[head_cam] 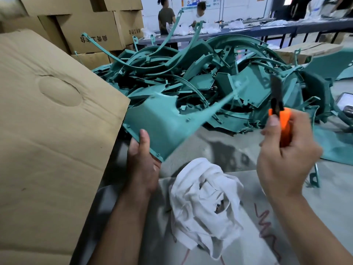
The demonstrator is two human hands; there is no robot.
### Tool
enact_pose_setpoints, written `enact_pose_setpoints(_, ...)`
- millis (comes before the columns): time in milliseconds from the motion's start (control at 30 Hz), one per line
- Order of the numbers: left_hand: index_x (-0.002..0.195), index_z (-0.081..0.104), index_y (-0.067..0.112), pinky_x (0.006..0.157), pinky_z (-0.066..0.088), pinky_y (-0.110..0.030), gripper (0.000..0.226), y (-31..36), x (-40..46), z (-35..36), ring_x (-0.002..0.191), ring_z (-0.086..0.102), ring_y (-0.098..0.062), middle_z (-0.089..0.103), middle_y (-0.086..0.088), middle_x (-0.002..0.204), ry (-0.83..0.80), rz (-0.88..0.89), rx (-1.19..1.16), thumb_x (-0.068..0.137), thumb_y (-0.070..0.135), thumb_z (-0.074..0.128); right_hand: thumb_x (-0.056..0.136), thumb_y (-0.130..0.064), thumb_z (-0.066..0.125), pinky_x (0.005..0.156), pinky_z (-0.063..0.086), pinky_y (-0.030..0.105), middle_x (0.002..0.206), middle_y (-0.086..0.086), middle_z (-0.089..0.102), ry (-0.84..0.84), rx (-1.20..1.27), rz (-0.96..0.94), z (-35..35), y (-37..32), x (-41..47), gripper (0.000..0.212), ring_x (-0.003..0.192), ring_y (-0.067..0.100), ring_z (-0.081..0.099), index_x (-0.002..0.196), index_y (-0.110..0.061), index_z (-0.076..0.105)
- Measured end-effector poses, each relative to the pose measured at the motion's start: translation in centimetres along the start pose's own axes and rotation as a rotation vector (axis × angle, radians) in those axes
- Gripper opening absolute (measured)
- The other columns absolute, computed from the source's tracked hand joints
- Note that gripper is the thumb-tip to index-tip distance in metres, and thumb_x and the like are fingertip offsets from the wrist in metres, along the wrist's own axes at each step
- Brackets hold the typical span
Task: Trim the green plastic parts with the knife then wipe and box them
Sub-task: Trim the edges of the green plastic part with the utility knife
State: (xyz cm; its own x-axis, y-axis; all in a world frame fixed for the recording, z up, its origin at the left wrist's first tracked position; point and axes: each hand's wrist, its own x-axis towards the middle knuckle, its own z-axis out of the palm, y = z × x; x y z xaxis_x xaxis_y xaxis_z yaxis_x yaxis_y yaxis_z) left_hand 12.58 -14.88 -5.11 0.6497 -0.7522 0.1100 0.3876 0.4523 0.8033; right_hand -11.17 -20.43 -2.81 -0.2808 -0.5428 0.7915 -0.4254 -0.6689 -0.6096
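Held part: a green plastic panel [158,123] with a long thin prong running up and to the right, raised above the worktop [219,148] in front of the heap, apparently so its edges are free for the blade.
Left hand: the left hand [143,159] grips the panel's lower corner, thumb on the upper face and fingers curled beneath; holding it by one corner leaves the prong and the cut-out edge exposed.
Right hand: the right hand [286,159] is closed round the orange handle of the knife [280,113], dark blade pointing up, thumb near the blade end as if for control.
Knife and panel: the blade is apart from the panel, just beyond the prong's blurred tip; trimming of this piece looks about to start, though I cannot tell which edge is meant.
Heap: the pile of green parts [210,79] lies behind the panel, within easy reach for the next pick.
Cloth: a crumpled white rag [202,203] lies below the panel, between the forearms, probably ready for wiping.
Box: a cardboard box flap [53,115] stands to the left of the panel, close to the left hand, probably where the boxing happens.
Beyond the heap: stacked cartons [91,31] and people at a far table.
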Motion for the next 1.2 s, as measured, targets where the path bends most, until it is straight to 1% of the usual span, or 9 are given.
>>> enact_pose_setpoints(167, 0.107, 0.060, 0.018, 0.043, 0.048, -0.016, 0.034, 0.5, 0.7, -0.9, 0.048, 0.059, -0.005, 0.061, 0.003, 0.069, 0.064, -0.376, -0.241, 0.106, 0.047, 0.043, 0.110, -0.048, 0.048, 0.052, 0.048, 0.044, 0.071, 0.007, 0.059, 0.219, 0.182, 0.154, -0.3, 1.9, 1.3, 0.016, 0.056, 0.028, 0.059, 0.095, -0.043, 0.052)
enact_pose_setpoints(267, 0.090, 0.059, 0.016, 0.031, 0.032, -0.012, 0.026, 0.7, 0.5, -1.4, 0.037, 0.041, -0.001, 0.043, 0.008, 0.054, -0.158, -0.541, -0.188, 0.097, 0.030, 0.039, 0.105, -0.050, 0.052, 0.050, 0.045, 0.037, 0.066, 0.000, 0.061, -0.033, 0.234, 0.418, 0.1, 3.8, 1.4, 0.024, 0.054, 0.019, 0.056, 0.088, -0.035, 0.059)
enact_pose_setpoints(367, 0.112, 0.059, 0.011, 0.034, 0.039, -0.015, 0.022, 0.8, -0.1, -1.6, 0.042, 0.051, -0.005, 0.057, 0.004, 0.059, -0.333, -0.551, 0.004, 0.098, 0.018, 0.043, 0.107, -0.039, 0.055, 0.044, 0.044, 0.028, 0.062, -0.001, 0.062, -0.479, 0.294, 0.542, 0.9, 4.5, 0.5, 0.027, 0.051, 0.015, 0.055, 0.091, -0.021, 0.068)
enact_pose_setpoints(467, 0.114, 0.072, 0.006, 0.061, 0.057, -0.023, 0.024, 0.4, -0.7, -1.1, 0.073, 0.073, -0.016, 0.077, -0.011, 0.094, -0.389, -0.459, 0.341, 0.104, 0.017, 0.052, 0.108, -0.034, 0.056, 0.047, 0.038, 0.019, 0.059, -0.006, 0.054, -0.755, 0.254, 0.333, 1.6, 3.5, -0.8, 0.031, 0.049, 0.006, 0.047, 0.090, -0.012, 0.068)
enact_pose_setpoints(533, 0.100, 0.081, 0.009, 0.063, 0.057, -0.021, 0.024, 0.7, -0.9, -0.8, 0.075, 0.074, -0.014, 0.078, -0.011, 0.094, -0.470, -0.450, 0.415, 0.096, 0.019, 0.059, 0.104, -0.042, 0.055, 0.052, 0.035, 0.019, 0.060, -0.010, 0.050, -0.847, 0.229, 0.163, 1.7, 2.5, -1.4, 0.039, 0.054, 0.002, 0.044, 0.082, -0.012, 0.063)
enact_pose_setpoints(667, 0.090, 0.082, 0.010, 0.059, 0.056, -0.019, 0.029, 1.7, -0.8, -1.0, 0.067, 0.072, -0.010, 0.078, -0.009, 0.085, -0.482, -0.414, 0.482, 0.100, 0.012, 0.055, 0.100, -0.055, 0.051, 0.053, 0.033, 0.026, 0.060, -0.008, 0.047, -0.958, 0.290, 0.085, 1.4, 1.0, -2.0, 0.050, 0.055, 0.005, 0.042, 0.076, -0.013, 0.058)
enact_pose_setpoints(800, 0.105, 0.071, -0.005, 0.057, 0.054, -0.020, 0.022, 2.0, -0.5, -1.7, 0.062, 0.067, -0.011, 0.074, -0.012, 0.083, -0.478, -0.388, 0.546, 0.103, 0.009, 0.054, 0.103, -0.046, 0.053, 0.053, 0.032, 0.023, 0.058, -0.004, 0.048, -1.041, 0.288, 0.030, 1.0, 0.6, -1.8, 0.046, 0.053, 0.006, 0.042, 0.074, -0.011, 0.059)
enact_pose_setpoints(933, 0.088, 0.063, 0.004, 0.049, 0.047, -0.018, 0.016, 2.3, -0.4, -1.9, 0.051, 0.056, -0.009, 0.064, -0.006, 0.069, -0.554, -0.345, 0.552, 0.093, 0.018, 0.062, 0.102, -0.042, 0.054, 0.054, 0.032, 0.021, 0.060, 0.005, 0.047, -1.049, 0.286, 0.047, 1.0, 0.5, -1.7, 0.044, 0.054, 0.006, 0.041, 0.074, -0.007, 0.059)
enact_pose_setpoints(1200, 0.080, 0.070, 0.011, 0.049, 0.052, -0.021, 0.009, 2.1, -0.3, -2.6, 0.051, 0.063, -0.014, 0.069, -0.011, 0.069, -0.606, -0.407, 0.466, 0.086, 0.018, 0.069, 0.102, -0.049, 0.054, 0.052, 0.033, 0.024, 0.056, -0.012, 0.048, -1.064, 0.261, 0.006, 0.8, 1.3, -1.2, 0.034, 0.052, 0.005, 0.043, 0.071, -0.036, 0.056)
